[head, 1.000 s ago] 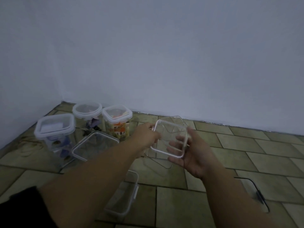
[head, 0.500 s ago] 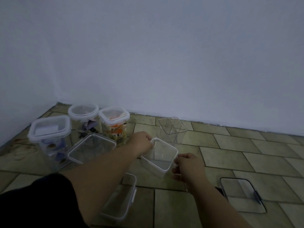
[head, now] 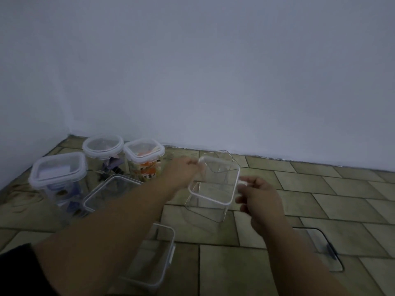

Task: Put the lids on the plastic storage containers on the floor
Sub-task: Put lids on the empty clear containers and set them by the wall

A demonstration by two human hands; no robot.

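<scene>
Pinching the lid (head: pixel 208 197) by its side flaps with curled fingers, left hand (head: pixel 183 173) and right hand (head: pixel 258 197) are closing the clear container (head: pixel 205 212) standing mid-frame on the floor (head: pixel 299 182), risking one flap missing and the light box tipping.

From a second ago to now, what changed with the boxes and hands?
The lid came down from the air onto the clear box. The left hand now pinches its left clip; the right hand, open before, pinches the right clip. The three closed boxes in the corner and the loose lid at the right stayed put.
</scene>
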